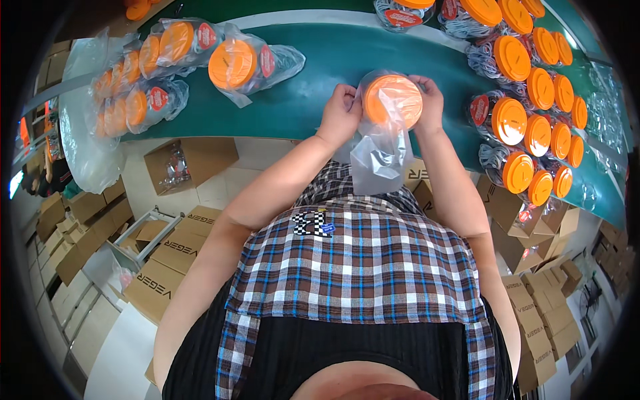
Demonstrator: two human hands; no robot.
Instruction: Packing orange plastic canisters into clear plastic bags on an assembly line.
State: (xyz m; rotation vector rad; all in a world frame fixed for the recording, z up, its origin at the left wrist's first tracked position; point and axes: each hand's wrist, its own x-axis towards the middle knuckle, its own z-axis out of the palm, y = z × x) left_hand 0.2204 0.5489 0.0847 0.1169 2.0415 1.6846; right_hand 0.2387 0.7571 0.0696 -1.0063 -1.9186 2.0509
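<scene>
In front of me, at the near edge of the green table (320, 63), stands a jar with an orange lid (390, 90), inside a clear plastic bag (378, 163). The loose end of the bag drapes over the lid and hangs down toward my apron. My left hand (341, 115) is closed at the left side of the jar, its curled fingers gripping the bag. On the other side my right hand (430, 100) pinches the bag, its fingertips partly hidden behind the jar. The jar's body is mostly covered by its lid.
Bagged orange-lidded jars (232, 65) stand at the left, beside a pile of clear plastic bags (93, 157). Unbagged jars (512, 59) holding pale cords fill the right side in rows. Cardboard boxes (163, 283) sit below the table on both sides.
</scene>
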